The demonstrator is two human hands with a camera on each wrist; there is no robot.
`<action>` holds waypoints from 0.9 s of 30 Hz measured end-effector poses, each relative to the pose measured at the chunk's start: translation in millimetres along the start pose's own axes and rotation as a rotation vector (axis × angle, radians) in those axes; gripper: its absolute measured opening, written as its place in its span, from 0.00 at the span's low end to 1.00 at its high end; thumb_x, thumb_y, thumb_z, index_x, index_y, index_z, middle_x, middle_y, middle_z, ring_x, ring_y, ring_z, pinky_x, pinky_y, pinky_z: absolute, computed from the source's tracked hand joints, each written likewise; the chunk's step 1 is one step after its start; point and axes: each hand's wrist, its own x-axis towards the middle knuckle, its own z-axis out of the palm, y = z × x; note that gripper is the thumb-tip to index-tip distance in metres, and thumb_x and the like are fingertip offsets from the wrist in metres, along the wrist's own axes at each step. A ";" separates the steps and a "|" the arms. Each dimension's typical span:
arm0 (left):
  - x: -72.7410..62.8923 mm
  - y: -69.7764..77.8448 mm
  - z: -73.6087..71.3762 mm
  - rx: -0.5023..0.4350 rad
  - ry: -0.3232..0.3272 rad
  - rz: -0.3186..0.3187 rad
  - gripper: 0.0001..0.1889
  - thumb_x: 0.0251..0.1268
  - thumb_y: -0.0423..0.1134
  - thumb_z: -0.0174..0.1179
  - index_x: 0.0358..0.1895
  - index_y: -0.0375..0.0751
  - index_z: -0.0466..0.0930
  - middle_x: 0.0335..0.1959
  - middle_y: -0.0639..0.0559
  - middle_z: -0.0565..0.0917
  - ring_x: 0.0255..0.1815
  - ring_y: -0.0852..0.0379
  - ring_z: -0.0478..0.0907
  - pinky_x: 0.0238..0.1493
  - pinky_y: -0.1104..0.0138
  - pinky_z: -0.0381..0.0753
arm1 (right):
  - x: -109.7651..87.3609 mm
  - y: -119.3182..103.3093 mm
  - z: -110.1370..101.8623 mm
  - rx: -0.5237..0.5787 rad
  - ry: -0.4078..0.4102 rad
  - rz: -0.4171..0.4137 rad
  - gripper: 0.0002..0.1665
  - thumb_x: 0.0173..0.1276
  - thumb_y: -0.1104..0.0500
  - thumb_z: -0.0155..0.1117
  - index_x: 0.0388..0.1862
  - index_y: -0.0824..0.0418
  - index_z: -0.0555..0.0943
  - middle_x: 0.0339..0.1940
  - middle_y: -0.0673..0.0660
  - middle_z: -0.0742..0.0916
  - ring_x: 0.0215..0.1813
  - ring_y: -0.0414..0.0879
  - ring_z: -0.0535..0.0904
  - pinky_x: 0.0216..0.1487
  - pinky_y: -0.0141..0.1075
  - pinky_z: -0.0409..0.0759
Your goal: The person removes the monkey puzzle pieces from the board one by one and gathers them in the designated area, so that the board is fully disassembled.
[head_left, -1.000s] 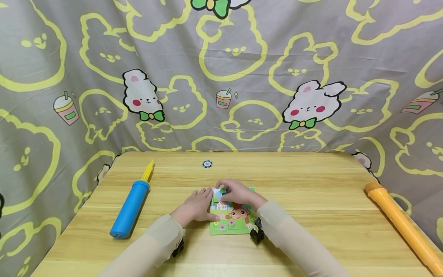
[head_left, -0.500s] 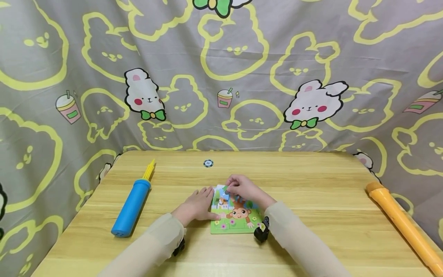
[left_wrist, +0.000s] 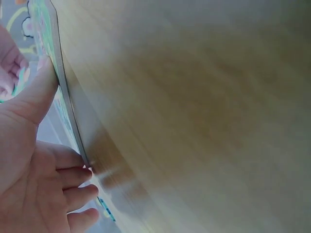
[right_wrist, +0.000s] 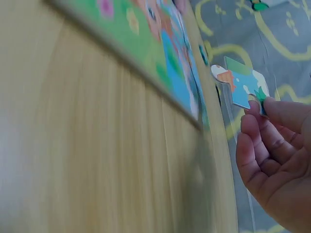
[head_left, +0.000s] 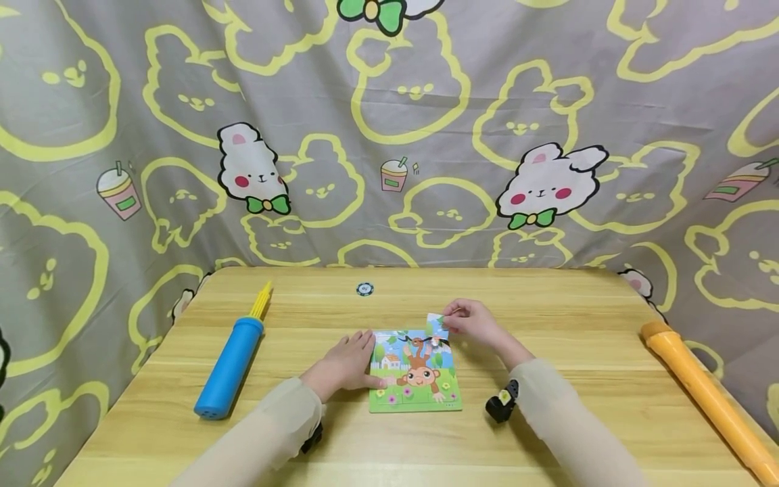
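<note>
Head view shows two sleeves (head_left: 262, 426) of thin beige cloth entering at the bottom of the frame, with a black wrist device (head_left: 502, 404) below the right cuff. A long, smooth orange tube (head_left: 706, 392) slants along the lower right of the wood-grained surface (head_left: 529, 304). At lower centre lies the puzzle board (head_left: 420, 399), flat and square, its glossy print showing a brown monkey over green grass; seen from the left wrist, its edge is thin and grey. The left hand (head_left: 348, 358) has its fingers extended at the board's left edge, thumb resting on the printed face. Left of them, a ribbed yellow nozzle tops a blue cylindrical pump (head_left: 229, 368). The right hand (head_left: 477, 326) pinches a puzzle piece (head_left: 435, 325) between thumb and fingertips at the board's upper right corner; the right wrist view shows its rounded tab. A round, dark-rimmed chip (head_left: 364, 289) lies near the far edge, before a creased grey cloth (head_left: 426, 155) printed with yellow outlines. Compared with half a second ago, the right hand and piece have shifted rightward, uncovering the board's upper middle and right side; the left hand has stayed put.
</note>
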 end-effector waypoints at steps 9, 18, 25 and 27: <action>-2.3 0.9 1.6 0.018 0.010 0.014 0.47 0.56 0.63 0.55 0.69 0.30 0.54 0.70 0.39 0.54 0.70 0.44 0.50 0.68 0.53 0.50 | -10.5 25.4 -47.2 -0.062 0.030 0.042 0.07 0.65 0.68 0.56 0.39 0.73 0.75 0.29 0.58 0.82 0.33 0.47 0.79 0.37 0.40 0.80; -2.1 1.3 2.6 0.030 0.011 0.014 0.47 0.56 0.63 0.55 0.69 0.30 0.54 0.70 0.39 0.55 0.70 0.45 0.51 0.67 0.54 0.51 | -12.5 38.7 -66.3 -0.167 0.021 0.060 0.07 0.65 0.69 0.56 0.37 0.75 0.76 0.26 0.55 0.83 0.28 0.43 0.77 0.29 0.35 0.77; -2.5 2.4 1.2 0.033 0.001 0.006 0.47 0.56 0.63 0.55 0.69 0.31 0.54 0.70 0.40 0.54 0.70 0.45 0.51 0.67 0.54 0.51 | -7.6 44.7 -70.6 -0.222 0.027 0.094 0.08 0.65 0.66 0.59 0.35 0.74 0.79 0.26 0.55 0.83 0.27 0.41 0.75 0.27 0.33 0.77; -2.6 2.8 0.9 0.030 -0.001 0.003 0.47 0.56 0.63 0.55 0.69 0.31 0.54 0.70 0.40 0.54 0.70 0.45 0.51 0.67 0.54 0.51 | -5.5 47.0 -71.5 -0.237 0.040 0.119 0.08 0.65 0.66 0.59 0.35 0.73 0.80 0.25 0.54 0.83 0.27 0.41 0.75 0.27 0.33 0.76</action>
